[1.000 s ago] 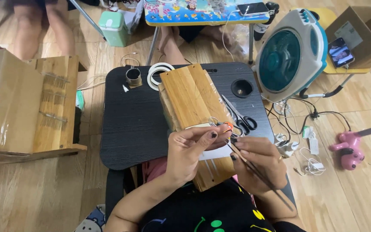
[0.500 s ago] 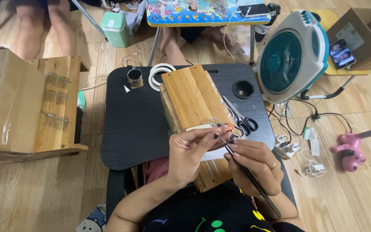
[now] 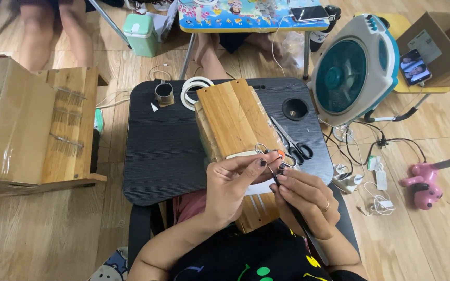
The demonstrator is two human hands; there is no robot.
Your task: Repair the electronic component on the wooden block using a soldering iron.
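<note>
- Small orange-tipped piece with a wire ring (image 3: 273, 151): pinched between the fingertips of the left hand (image 3: 233, 187), held just above the near end of the stacked bamboo boards (image 3: 235, 117)
- Right hand (image 3: 304, 195): closed around a thin dark rod-like tool (image 3: 292, 208), whose tip meets the pinched piece; its exact contact is too small to tell
- Progress, as judged: the piece is mid-work, not yet set down
- Just beyond the grip: scissors (image 3: 292, 145) on the black lap table (image 3: 157, 156)
- Farther out: white tape roll (image 3: 191, 91), teal fan (image 3: 352, 70)
</note>
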